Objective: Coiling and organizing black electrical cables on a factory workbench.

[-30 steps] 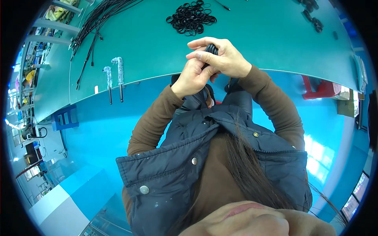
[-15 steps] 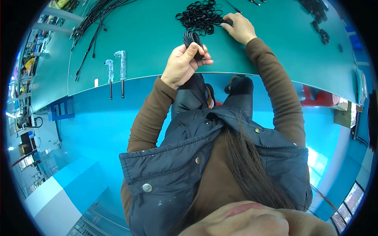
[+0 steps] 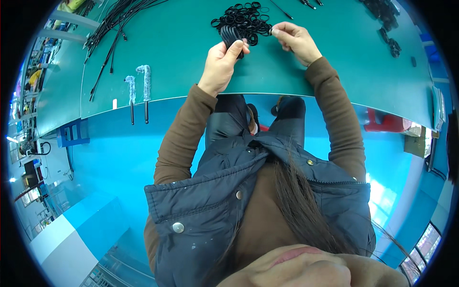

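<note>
My left hand [image 3: 221, 64] is closed around a folded bundle of black cable [image 3: 231, 38], its loops standing up past the thumb. Just behind the bundle lies a loose pile of small black ring-shaped bands [image 3: 246, 18] on the green table. At the pile's right edge, my right hand [image 3: 297, 43] has thumb and forefinger pinched on what looks like one of these thin black bands, only partly visible at the fingertips.
Long black cables [image 3: 114, 28] spread over the table's [image 3: 181, 52] far left. Two plastic-wrapped tools with black handles [image 3: 146, 83] overhang the front edge. Dark packed items [image 3: 382, 21] lie at the far right. A red stool [image 3: 382, 120] stands below the table's right side.
My left hand has carried the cable bundle a little farther away, toward the pile. My right hand has drawn back slightly from the pile, its fingertips now pinched at the edge.
</note>
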Available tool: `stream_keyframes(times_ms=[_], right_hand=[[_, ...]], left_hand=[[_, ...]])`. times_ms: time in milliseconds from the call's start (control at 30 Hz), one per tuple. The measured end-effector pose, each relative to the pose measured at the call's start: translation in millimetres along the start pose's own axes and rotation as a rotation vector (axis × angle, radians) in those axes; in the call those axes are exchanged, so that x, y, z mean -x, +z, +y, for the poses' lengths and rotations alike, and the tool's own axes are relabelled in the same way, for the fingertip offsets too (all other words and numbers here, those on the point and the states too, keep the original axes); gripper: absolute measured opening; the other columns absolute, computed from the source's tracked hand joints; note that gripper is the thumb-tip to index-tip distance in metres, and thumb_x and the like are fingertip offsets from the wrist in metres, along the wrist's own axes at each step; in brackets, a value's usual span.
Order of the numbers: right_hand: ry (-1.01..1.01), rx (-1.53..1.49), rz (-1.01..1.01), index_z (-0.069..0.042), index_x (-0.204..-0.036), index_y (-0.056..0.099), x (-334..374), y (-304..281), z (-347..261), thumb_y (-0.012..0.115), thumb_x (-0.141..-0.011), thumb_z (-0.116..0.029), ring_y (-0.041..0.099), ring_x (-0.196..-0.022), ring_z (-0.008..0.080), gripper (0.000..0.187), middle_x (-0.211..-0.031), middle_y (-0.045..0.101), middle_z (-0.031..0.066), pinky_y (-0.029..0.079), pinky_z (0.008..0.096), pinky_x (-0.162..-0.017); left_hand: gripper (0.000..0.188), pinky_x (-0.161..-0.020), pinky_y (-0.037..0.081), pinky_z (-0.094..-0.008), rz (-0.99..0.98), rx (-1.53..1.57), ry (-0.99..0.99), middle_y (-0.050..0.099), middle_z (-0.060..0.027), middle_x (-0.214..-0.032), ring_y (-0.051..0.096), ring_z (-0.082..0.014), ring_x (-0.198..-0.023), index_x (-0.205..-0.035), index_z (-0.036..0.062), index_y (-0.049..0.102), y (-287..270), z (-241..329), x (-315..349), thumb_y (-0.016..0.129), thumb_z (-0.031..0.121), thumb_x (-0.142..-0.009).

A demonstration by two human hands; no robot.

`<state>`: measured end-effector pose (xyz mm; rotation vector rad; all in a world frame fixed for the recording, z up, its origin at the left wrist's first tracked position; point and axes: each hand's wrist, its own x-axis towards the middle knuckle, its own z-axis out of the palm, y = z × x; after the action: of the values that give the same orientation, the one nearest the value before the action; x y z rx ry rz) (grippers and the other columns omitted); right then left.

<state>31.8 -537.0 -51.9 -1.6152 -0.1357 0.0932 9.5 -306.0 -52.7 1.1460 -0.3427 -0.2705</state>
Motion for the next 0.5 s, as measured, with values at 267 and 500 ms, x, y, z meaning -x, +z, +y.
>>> stream_keyframes(times_ms=[267,500], right_hand=[[0.065,-0.021,-0.131,-0.006,-0.092,0.068,25.7,13.0,-15.4,0.065,-0.087,-0.018,0.041,-0.056,0.0043,0.013,-0.073,0.058,-0.0004,0.034,0.0168,-0.049],[0.142,-0.640,-0.190,-0.004,-0.096,0.065,40.5,21.3,0.1,0.060,-0.090,-0.012,0.039,-0.050,0.0023,0.011,-0.074,0.062,0.0039,0.030,0.0143,-0.044]], left_hand=[[0.022,-0.066,0.054,-0.0279,0.017,0.170,-0.051,0.058,-0.0097,-0.092,0.059,-0.0175,-0.080,-0.091,-0.0012,0.057,21.0,-13.7,-25.2,0.056,0.020,-0.097],[0.024,-0.051,0.046,-0.0221,-0.022,0.364,-0.173,0.057,-0.0105,-0.097,0.055,-0.0156,-0.075,-0.092,-0.0006,0.057,18.5,-15.4,-25.4,0.056,0.023,-0.097]])
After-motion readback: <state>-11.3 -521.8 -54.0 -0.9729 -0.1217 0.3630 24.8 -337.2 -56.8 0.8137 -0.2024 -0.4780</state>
